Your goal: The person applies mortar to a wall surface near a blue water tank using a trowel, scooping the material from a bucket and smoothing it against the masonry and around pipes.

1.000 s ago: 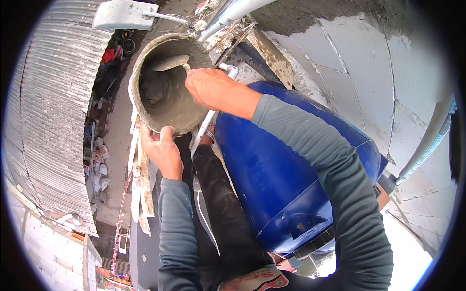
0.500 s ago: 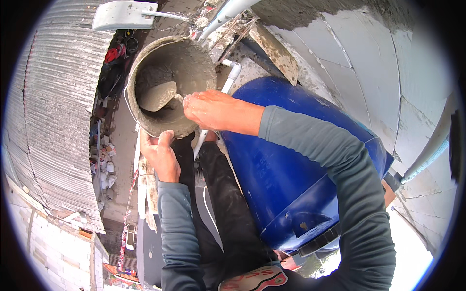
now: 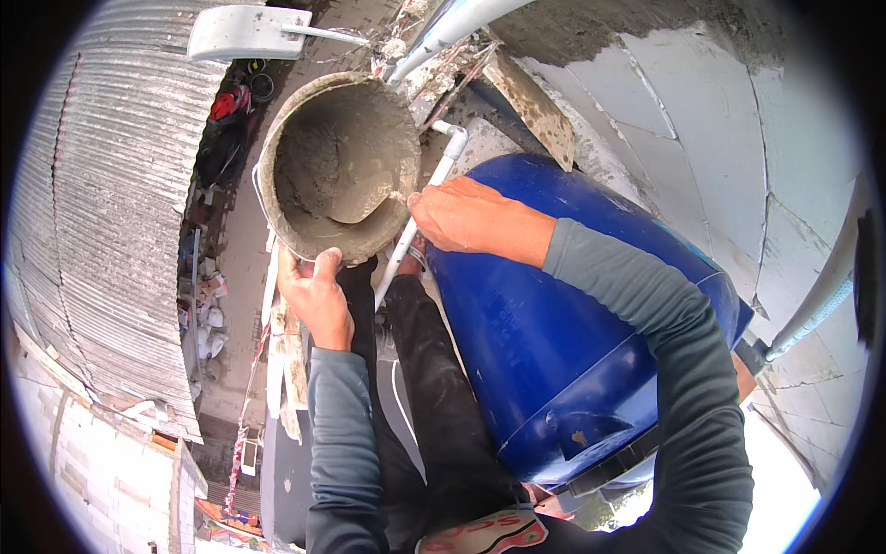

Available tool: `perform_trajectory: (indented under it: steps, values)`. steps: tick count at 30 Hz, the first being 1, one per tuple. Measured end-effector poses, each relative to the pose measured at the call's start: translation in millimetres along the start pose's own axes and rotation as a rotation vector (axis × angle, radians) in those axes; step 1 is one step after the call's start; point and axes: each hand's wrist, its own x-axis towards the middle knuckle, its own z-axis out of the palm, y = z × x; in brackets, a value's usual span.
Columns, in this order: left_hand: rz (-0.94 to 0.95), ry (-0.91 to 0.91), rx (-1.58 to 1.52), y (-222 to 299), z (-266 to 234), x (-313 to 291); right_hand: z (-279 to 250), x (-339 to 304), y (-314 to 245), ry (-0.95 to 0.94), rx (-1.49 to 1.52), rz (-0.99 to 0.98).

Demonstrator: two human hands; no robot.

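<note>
A round bucket point(image 3: 277, 157) caked with grey mortar is tilted so that its mouth faces me. My left hand point(image 3: 317, 294) grips its near rim, thumb on the rim, the other fingers partly hidden beneath. Wet mortar point(image 3: 318, 138) coats the inner wall and bottom. My right hand point(image 3: 461, 217) is closed around the handle of a trowel; most of the handle is hidden by the fingers. The mortar-covered trowel blade point(image 3: 365, 198) lies inside the bucket against its right lower wall.
A big blue plastic drum point(image 3: 554, 342) stands to the right, under my right forearm. A white pipe point(image 3: 420, 217) with an elbow runs beside the bucket. Corrugated roofing point(image 3: 120, 203) lies left, with a drop between. A grey panel wall point(image 3: 683, 138) rises at right.
My right hand has drawn the trowel rightward, from the bucket's left-middle toward its right wall. The bucket appears slightly further right, my left hand still on its rim.
</note>
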Motion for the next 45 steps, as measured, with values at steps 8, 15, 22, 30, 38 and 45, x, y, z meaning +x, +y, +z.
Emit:
perform_trajectory:
  steps: [8, 15, 22, 30, 38, 45]
  values:
    - [0.133, -0.071, 0.090, 5, 3, -6, -32, 33, 6, 0.057, -0.642, 0.035]
    - [0.096, -0.111, 0.038, 5, -11, -5, -23, 25, -1, -0.087, -0.345, -0.023]
    - [0.027, -0.058, -0.043, 5, -4, -4, 14, 14, 20, 0.305, -0.008, -0.080]
    - [0.031, 0.007, -0.097, 4, -5, -1, 3, -6, 30, 0.390, 0.331, -0.011]
    - [-0.026, 0.021, -0.126, 5, 3, -1, -21, -30, 63, 0.402, 0.140, -0.047]
    - [-0.047, 0.016, -0.138, 7, 13, -2, -37, -64, 75, 0.382, 0.152, -0.003]
